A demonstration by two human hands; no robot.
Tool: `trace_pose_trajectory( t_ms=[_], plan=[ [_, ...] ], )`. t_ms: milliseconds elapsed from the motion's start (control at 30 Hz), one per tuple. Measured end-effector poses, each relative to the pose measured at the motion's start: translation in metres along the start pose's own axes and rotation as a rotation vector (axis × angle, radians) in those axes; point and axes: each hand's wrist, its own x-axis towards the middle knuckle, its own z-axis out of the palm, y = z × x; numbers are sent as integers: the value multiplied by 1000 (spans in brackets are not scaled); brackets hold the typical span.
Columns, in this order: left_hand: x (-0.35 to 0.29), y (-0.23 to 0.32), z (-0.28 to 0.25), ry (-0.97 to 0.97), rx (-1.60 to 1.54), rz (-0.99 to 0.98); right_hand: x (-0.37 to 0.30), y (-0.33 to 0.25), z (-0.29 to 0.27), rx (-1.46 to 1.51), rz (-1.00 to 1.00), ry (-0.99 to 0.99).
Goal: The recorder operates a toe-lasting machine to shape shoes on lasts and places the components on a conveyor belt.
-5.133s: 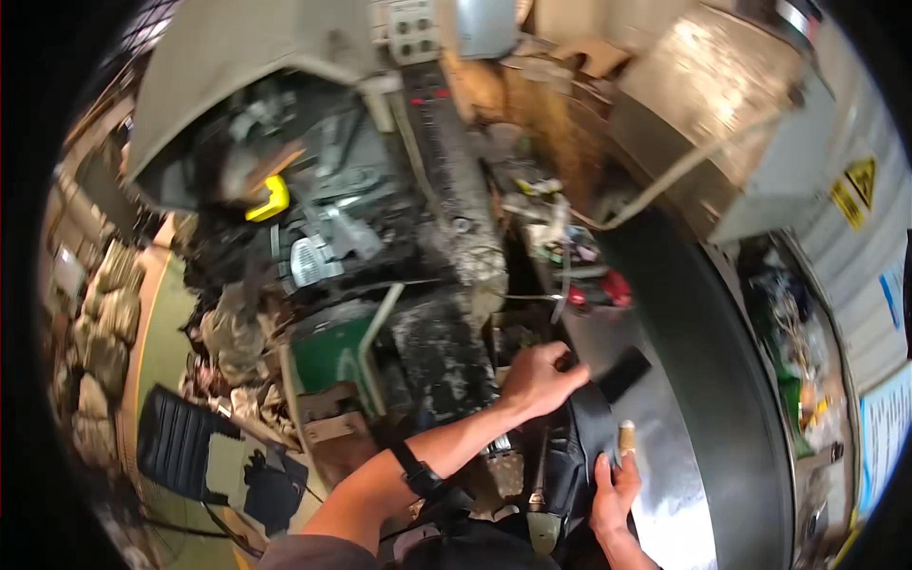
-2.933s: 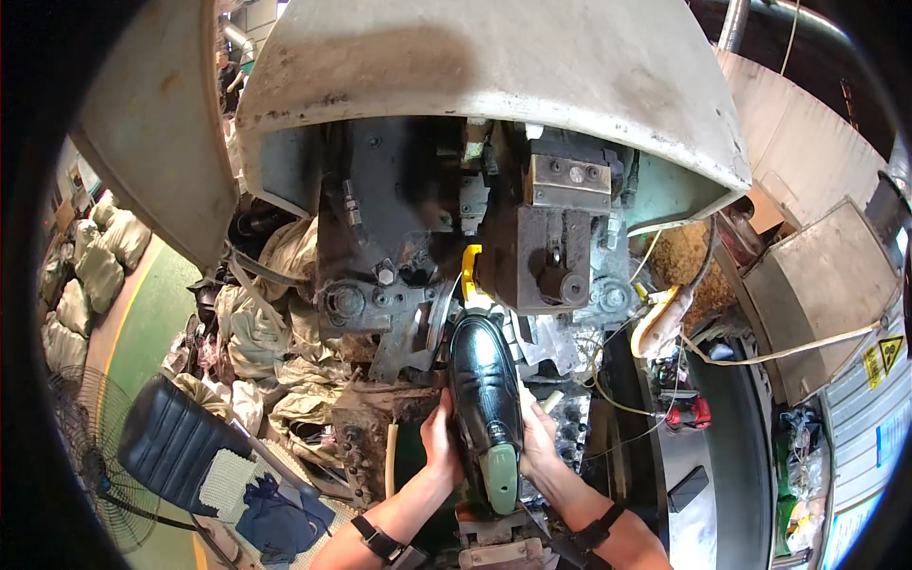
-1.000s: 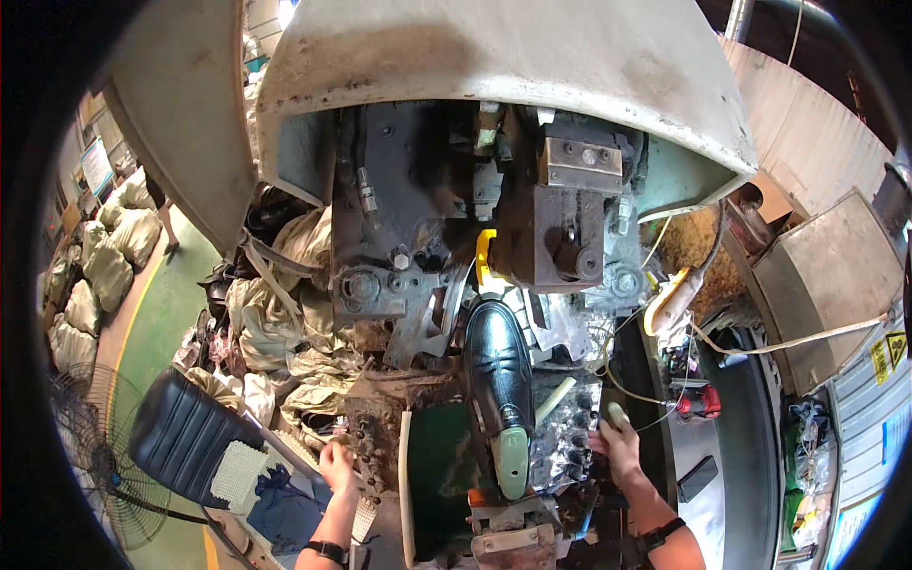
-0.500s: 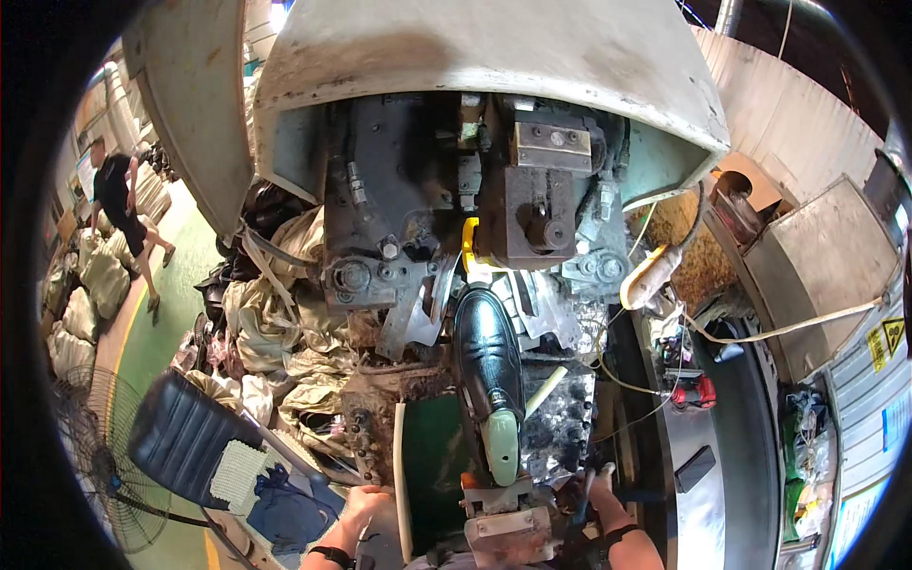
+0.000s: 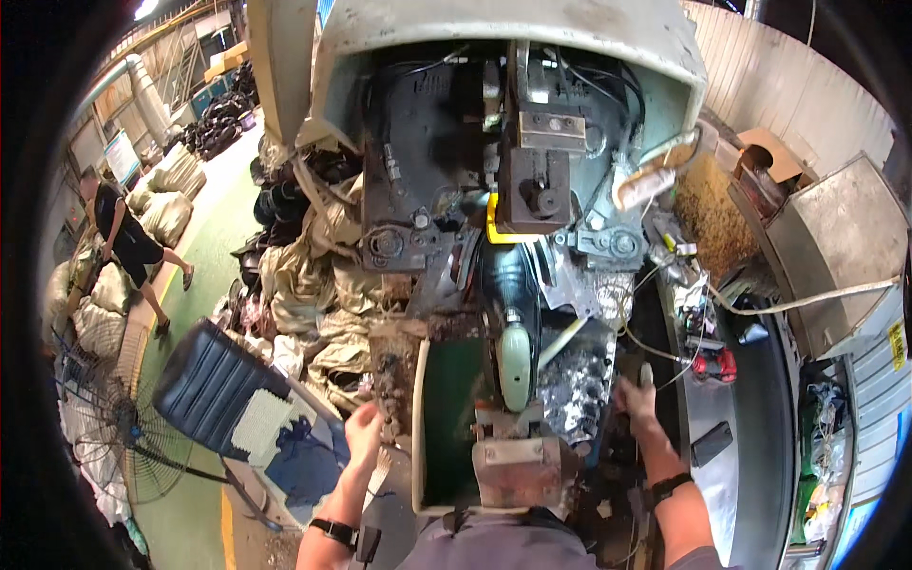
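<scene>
Head view. One black shoe (image 5: 503, 275), on a pale green last (image 5: 515, 366), at the middle of the front edge of the machine (image 5: 426, 90); toe toward a yellow piece (image 5: 492, 220), heel toward the wearer. One left hand (image 5: 364, 432), near the lower left corner of a brown studded block (image 5: 390, 389); fingers partly curled, width of grip cannot be told. One right hand (image 5: 638, 399), just beyond the right edge of a silvery plate (image 5: 579, 385); fingers lie in shadow, so grip and contact cannot be told. One metal worktop (image 5: 714, 499), right: dark flat rectangle (image 5: 712, 443) along its left edge, red object (image 5: 714, 366) toward its far end.
</scene>
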Motion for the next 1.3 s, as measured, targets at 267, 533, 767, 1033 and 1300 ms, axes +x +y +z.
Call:
trace_pose_trajectory(
  t_ms=[267, 533, 767, 1033, 1300],
  plan=[
    [-57, 221, 118, -390, -407, 350, -58, -64, 79, -322, -316, -246],
    [-89, 236, 181, -137, 35, 650, -64, -57, 79, -631, -471, -93],
    [-81, 225, 184, -182, -58, 678, -65, -59, 82, -596, -464, -59],
    [-79, 223, 185, -187, -53, 705, -65, -63, 82, -544, -518, -44],
    [-75, 218, 186, -206, -105, 664, -68, -64, 82, -500, -460, -27]
  ],
)
